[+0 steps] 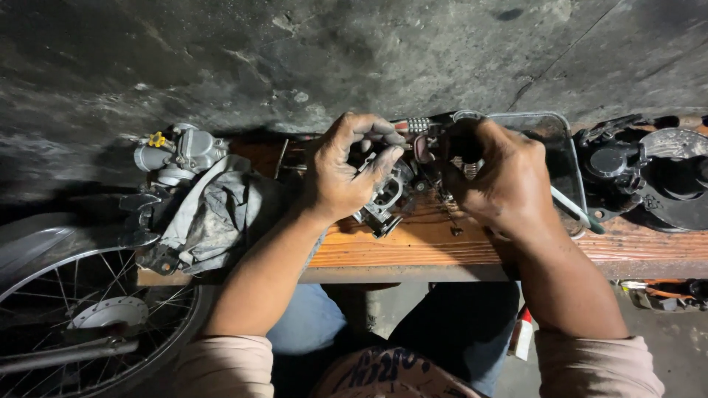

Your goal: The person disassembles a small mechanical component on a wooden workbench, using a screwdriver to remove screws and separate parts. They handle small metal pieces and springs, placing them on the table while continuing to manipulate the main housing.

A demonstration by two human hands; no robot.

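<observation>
Left hand (343, 169) fingers clamp the carburetor (383, 199) near the counter (413, 247) front edge; right hand (501, 177) fingers curled, grip hidden (cannot tell).

Across the whole upper half of the frame runs a rough grey concrete wall (221, 51), mottled and stained, with a thin crack slanting down at upper right. Below it, mid-frame, sits a worn wooden bench (649, 247), its orange-brown plank scuffed and greasy. Light is dim, pooling on the wood and fading to shadow at the left. Lower left, a spoked wheel (88, 309) stands against the bench end. Lower right, a strip of grey concrete floor (678, 346) shows, dusty and dull.
</observation>
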